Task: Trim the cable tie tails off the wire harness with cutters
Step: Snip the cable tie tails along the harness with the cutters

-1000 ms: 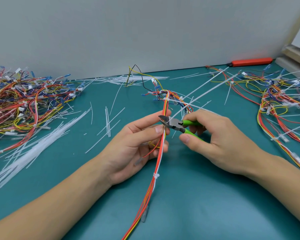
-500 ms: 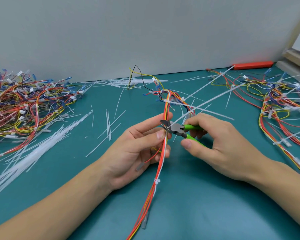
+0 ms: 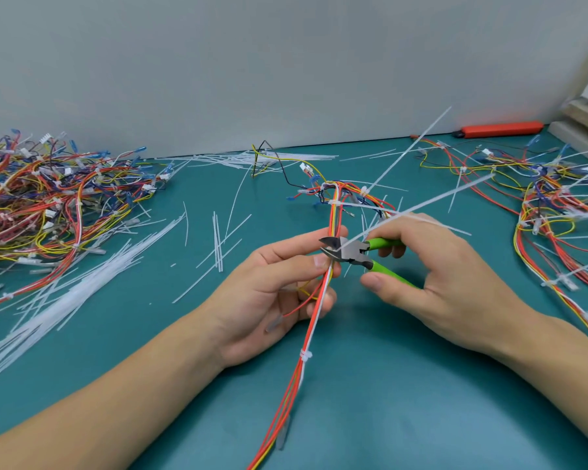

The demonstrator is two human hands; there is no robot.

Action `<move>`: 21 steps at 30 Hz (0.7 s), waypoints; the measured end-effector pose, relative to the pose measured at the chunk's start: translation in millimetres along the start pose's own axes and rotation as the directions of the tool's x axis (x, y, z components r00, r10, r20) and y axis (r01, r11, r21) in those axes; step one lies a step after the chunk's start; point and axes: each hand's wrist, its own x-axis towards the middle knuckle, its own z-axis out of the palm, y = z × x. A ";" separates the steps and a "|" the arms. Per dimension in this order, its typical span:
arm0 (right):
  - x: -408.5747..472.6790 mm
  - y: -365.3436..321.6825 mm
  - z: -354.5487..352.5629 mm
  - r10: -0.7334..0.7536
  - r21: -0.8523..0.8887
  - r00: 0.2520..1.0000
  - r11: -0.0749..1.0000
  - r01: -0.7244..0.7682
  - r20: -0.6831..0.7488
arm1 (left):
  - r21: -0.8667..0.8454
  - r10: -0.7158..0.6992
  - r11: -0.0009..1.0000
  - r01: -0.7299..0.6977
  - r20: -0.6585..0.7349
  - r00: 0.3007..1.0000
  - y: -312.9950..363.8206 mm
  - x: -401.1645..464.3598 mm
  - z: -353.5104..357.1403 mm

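A wire harness [image 3: 311, 329] of red, orange, yellow and white wires runs from the bottom centre up across the teal table. My left hand [image 3: 272, 293] pinches the bundle between thumb and fingers. My right hand [image 3: 445, 283] grips green-handled cutters [image 3: 350, 252]. Their open jaws sit against the bundle just above my left thumb, around the base of a long white cable tie tail [image 3: 418, 206] that slants up to the right. A trimmed tie [image 3: 305, 355] wraps the harness lower down. Another tail [image 3: 408, 150] sticks up from the harness farther back.
A heap of harnesses [image 3: 48, 205] lies at the left, another heap [image 3: 550, 212] at the right. Cut white tie tails [image 3: 65, 300] are scattered over the left and middle of the table. An orange tool [image 3: 499, 129] lies by the wall at the back right.
The cutter jaws have opened wider and sit around the tie tail at the bundle. The view has shifted slightly; both hands keep their hold.
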 end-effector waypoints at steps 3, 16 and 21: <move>0.3 0.6 -0.5 -0.015 -0.006 1.000 1.000 0.015 -0.016 | -0.005 -0.005 1.000 0.005 -0.009 1.000 0.8 0.1 0.2; 0.0 -0.2 0.1 -0.006 -0.047 1.000 0.999 0.005 -0.030 | -0.029 -0.038 0.999 0.038 -0.004 0.999 1.6 1.1 -1.1; 0.6 -2.5 1.1 -0.001 -0.071 1.000 0.998 -0.001 -0.027 | -0.061 -0.043 0.997 0.043 0.001 0.999 1.9 0.6 -0.7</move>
